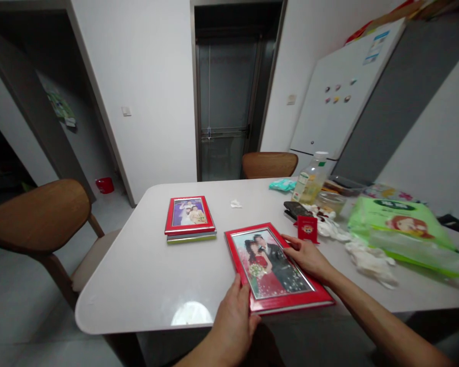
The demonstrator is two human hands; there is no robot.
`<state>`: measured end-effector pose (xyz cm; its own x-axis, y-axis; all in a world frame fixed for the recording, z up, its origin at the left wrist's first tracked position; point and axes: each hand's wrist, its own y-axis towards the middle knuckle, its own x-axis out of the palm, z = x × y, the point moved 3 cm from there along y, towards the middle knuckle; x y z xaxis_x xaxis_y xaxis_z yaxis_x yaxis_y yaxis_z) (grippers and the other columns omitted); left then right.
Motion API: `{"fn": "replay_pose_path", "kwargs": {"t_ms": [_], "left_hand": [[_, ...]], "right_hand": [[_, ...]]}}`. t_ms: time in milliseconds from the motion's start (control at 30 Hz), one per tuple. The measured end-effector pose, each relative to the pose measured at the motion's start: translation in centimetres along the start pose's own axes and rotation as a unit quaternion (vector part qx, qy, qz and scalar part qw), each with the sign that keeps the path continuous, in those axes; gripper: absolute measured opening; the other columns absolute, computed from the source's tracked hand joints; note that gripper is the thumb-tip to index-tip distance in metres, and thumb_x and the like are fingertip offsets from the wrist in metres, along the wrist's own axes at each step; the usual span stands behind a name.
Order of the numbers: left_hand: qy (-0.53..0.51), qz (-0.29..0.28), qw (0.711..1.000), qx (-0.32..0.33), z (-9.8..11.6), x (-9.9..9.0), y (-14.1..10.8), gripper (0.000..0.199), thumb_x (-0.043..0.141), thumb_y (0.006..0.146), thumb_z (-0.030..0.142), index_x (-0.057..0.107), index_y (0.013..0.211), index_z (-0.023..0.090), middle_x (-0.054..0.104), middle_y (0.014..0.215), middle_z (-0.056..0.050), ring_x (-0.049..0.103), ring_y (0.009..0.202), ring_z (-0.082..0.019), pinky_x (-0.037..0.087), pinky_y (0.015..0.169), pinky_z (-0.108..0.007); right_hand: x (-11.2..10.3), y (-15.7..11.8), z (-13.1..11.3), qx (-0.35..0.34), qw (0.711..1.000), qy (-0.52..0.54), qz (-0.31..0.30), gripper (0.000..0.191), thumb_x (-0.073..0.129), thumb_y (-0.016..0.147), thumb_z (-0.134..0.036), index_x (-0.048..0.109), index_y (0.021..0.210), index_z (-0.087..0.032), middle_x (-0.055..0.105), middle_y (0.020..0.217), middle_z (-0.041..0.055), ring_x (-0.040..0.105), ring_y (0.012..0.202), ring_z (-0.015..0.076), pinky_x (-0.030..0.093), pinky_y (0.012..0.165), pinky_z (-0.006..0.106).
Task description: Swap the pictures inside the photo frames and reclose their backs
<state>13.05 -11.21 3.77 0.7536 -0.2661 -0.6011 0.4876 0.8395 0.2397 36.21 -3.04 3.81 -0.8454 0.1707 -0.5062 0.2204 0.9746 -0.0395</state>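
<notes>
A large red-bordered photo album, with a picture of a couple on its cover, lies at the table's front edge. My left hand grips its lower left side, fingers along the edge and thumb near the corner. My right hand holds its right side, with fingertips over the red border. Farther back on the left, a smaller red-bordered album rests on top of another album with a pale, greenish edge.
On the white table at right are a red booklet, a dark phone, a bottle, crumpled tissues and a green tissue pack. Wooden chairs stand at left and behind.
</notes>
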Motion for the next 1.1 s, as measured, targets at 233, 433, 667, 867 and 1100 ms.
{"fn": "replay_pose_path", "kwargs": {"t_ms": [233,433,667,867,1100], "left_hand": [[0.058,-0.008,0.998,-0.003,-0.5,1.4,4.6,0.060,0.052,0.060,0.004,0.040,0.118,0.010,0.037,0.127,-0.016,0.040,0.112,-0.025,0.033,0.096,-0.034],[0.078,-0.004,0.997,0.002,-1.1,0.9,5.7,0.056,0.047,0.063,0.004,0.040,0.118,0.013,0.039,0.127,-0.013,0.041,0.112,-0.023,0.034,0.095,-0.034],[0.255,0.030,0.966,0.003,-5.0,-4.6,7.3,0.057,0.057,0.064,0.015,0.039,0.117,0.010,0.039,0.127,-0.014,0.037,0.116,-0.022,0.033,0.095,-0.033],[0.335,0.113,0.934,-0.057,-8.7,-12.0,10.0,0.041,0.051,0.067,0.007,0.044,0.108,0.013,0.042,0.123,-0.016,0.031,0.119,-0.028,0.021,0.096,-0.047],[0.356,0.138,0.923,-0.039,-7.1,-13.6,8.7,0.020,0.049,0.074,0.012,0.050,0.093,0.017,0.059,0.100,-0.008,0.054,0.094,-0.022,0.040,0.079,-0.036]], "right_hand": [[-1.5,3.6,1.6,-0.046,0.973,-0.211,0.077,0.044,0.045,0.069,-0.025,0.053,0.111,-0.012,0.062,0.098,0.0101,0.058,0.088,0.0227,0.042,0.073,0.028],[-0.6,4.8,2.6,-0.038,0.943,-0.316,0.101,0.043,0.042,0.072,-0.030,0.055,0.109,-0.014,0.065,0.091,0.0116,0.060,0.081,0.0248,0.042,0.066,0.029],[2.2,4.7,-1.2,-0.144,0.915,-0.349,0.145,0.035,0.041,0.072,-0.020,0.057,0.102,-0.010,0.061,0.098,0.0143,0.054,0.091,0.0235,0.037,0.082,0.033],[11.4,4.2,-8.5,-0.174,0.978,-0.107,0.033,0.038,0.045,0.069,-0.019,0.055,0.105,-0.011,0.058,0.105,0.0122,0.050,0.099,0.0204,0.034,0.087,0.030],[15.3,2.8,-11.3,-0.164,0.986,-0.011,-0.001,0.031,0.044,0.070,-0.025,0.061,0.094,-0.014,0.065,0.089,0.0076,0.056,0.087,0.0213,0.042,0.076,0.030]]}}
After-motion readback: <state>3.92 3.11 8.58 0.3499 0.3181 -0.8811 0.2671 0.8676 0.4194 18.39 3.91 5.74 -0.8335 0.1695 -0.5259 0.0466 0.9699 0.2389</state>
